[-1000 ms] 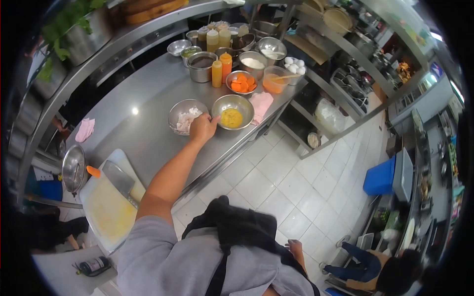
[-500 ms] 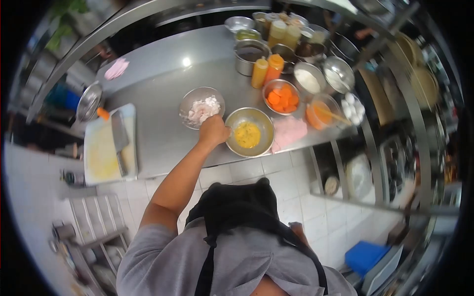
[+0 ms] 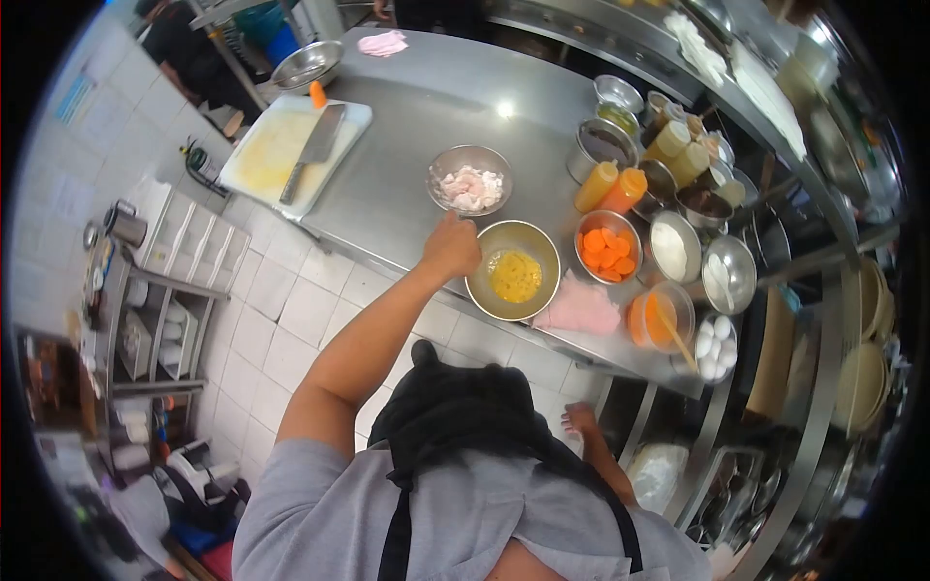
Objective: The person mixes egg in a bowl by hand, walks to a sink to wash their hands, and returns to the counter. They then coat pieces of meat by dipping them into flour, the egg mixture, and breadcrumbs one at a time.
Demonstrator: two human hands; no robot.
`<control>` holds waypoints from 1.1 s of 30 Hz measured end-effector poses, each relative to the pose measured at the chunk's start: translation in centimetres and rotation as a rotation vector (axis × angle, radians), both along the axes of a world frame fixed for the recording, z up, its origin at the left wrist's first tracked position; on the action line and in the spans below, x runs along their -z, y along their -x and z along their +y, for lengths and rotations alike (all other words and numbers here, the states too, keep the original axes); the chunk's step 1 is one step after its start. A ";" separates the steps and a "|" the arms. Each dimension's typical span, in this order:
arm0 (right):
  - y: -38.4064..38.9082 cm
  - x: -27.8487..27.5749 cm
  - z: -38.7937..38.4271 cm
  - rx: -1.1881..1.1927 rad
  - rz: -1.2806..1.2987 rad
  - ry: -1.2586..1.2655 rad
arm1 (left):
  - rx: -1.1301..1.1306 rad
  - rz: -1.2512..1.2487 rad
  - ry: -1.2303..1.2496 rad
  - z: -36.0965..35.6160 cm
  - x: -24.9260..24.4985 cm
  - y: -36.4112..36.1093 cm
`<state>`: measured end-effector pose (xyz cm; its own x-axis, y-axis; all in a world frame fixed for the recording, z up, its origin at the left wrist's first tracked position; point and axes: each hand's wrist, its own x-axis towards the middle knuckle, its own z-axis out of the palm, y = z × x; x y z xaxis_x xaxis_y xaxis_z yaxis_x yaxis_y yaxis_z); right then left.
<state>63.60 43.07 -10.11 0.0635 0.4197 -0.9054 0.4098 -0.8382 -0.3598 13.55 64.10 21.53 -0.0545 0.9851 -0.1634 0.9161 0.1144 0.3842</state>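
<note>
Bright overhead light, countertop (image 3: 407,174) glare, fisheye edges.

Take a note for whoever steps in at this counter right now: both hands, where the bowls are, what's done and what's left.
Left hand: fingers closed on the near rim of the egg bowl, which stands on the steel counter.
Right hand: hangs at the side, open, holding nothing.
Meat bowl: just beyond the egg bowl, holding pale pieces.
Carrot bowl and pink cloth: to the right of the egg bowl.
Cleaver: lies on the cutting board, far left.
Done: the egg looks beaten.
Left: egg and pale pieces are in separate bowls, not combined.
</note>
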 end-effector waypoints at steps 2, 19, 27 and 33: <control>1.8 -2.6 0.5 -0.065 -0.025 -0.026 | -0.001 0.079 -0.088 -0.4 -0.5 -0.1; -3.3 -2.7 -0.9 -0.021 -0.060 0.010 | -0.445 -0.931 -0.063 -1.8 -7.4 4.4; -4.0 0.7 -0.4 0.009 0.030 -0.010 | -0.776 -0.935 -0.209 -4.4 -5.4 11.7; -2.2 -0.6 -1.3 -0.032 -0.003 -0.012 | -0.973 -0.872 -0.350 -5.4 2.3 15.0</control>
<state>65.81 41.79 -9.52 0.0530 0.4322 -0.9002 0.4376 -0.8204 -0.3681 -1.44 58.74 19.28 -0.7562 0.6036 -0.2527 -0.0344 0.3490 0.9365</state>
